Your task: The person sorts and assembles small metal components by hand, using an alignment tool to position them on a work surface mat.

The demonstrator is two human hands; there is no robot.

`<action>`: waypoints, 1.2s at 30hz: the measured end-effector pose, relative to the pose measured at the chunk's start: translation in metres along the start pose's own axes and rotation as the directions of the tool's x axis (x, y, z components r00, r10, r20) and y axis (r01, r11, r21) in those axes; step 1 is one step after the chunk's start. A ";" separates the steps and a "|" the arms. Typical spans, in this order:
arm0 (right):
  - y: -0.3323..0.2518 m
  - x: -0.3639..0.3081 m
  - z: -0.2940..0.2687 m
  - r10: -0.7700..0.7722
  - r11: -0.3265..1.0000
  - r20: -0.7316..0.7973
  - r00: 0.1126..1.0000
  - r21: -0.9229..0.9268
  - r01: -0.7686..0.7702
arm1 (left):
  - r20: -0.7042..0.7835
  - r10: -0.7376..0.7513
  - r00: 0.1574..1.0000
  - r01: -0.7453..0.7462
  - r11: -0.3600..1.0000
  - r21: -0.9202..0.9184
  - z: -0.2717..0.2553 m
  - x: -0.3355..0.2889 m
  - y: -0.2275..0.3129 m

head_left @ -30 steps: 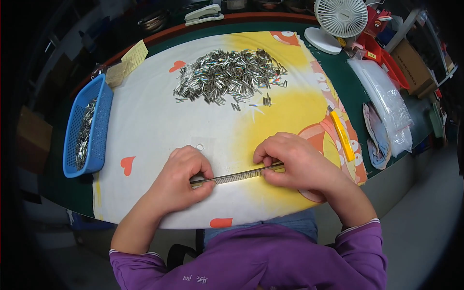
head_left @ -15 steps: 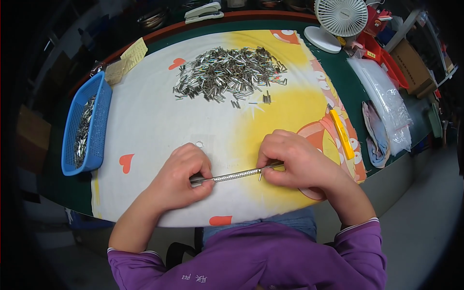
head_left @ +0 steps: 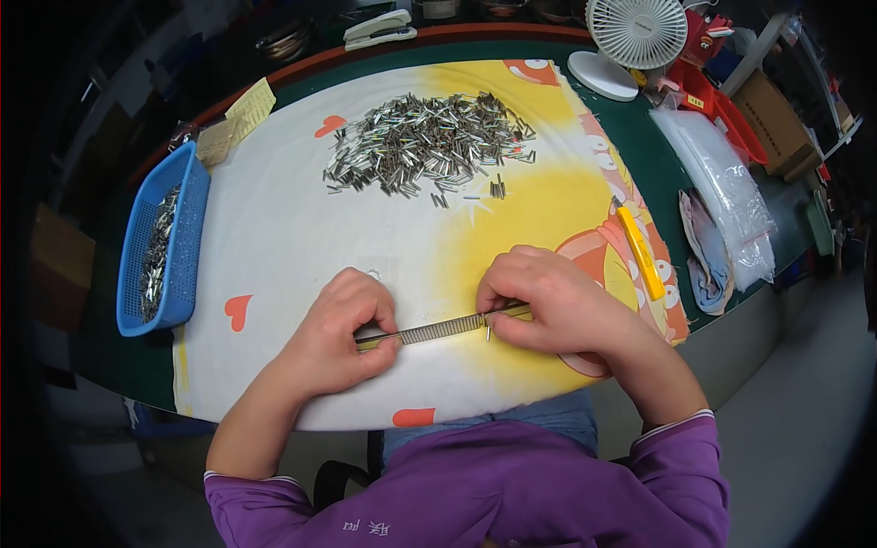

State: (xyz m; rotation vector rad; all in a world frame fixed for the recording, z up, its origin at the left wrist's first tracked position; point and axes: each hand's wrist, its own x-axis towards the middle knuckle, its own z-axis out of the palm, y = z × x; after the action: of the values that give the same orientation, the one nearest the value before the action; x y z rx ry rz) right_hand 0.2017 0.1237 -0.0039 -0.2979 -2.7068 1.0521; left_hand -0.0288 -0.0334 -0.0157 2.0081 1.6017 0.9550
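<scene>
My left hand (head_left: 343,324) and my right hand (head_left: 553,301) each pinch one end of a narrow metal strip (head_left: 443,330), held level just above the cloth near its front edge. Between my fingers the strip shows a tight row of small ribs, like short pins set side by side. One loose metal pin (head_left: 488,334) points down from beside my right thumb. The strip's ends are partly hidden by my fingers. Farther back on the cloth lies a wide pile of short metal pins (head_left: 416,146), with a few stray ones at its near side.
A blue plastic basket (head_left: 190,247) with metal pieces stands at the left. On the right lie a yellow utility knife (head_left: 643,254), a folded cloth (head_left: 703,260) and clear plastic bags (head_left: 717,187). A white fan (head_left: 637,32) and a stapler (head_left: 379,30) are at the back.
The strip has turned slightly between my fingers, so its row looks darker and more ribbed instead of shiny. My right hand has shifted a little to the left; both hands keep their pinch.
</scene>
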 end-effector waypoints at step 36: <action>-0.006 0.001 0.000 0.020 0.999 -0.007 1.000 0.046 -0.019 | 0.035 -0.009 0.999 0.010 1.000 -0.019 0.001 -0.001 0.002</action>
State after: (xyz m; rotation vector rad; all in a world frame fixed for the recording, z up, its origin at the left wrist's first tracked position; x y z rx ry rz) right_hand 0.1998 0.1196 0.0006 -0.3203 -2.6745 1.1143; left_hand -0.0268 -0.0342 -0.0155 1.9913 1.5762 0.9237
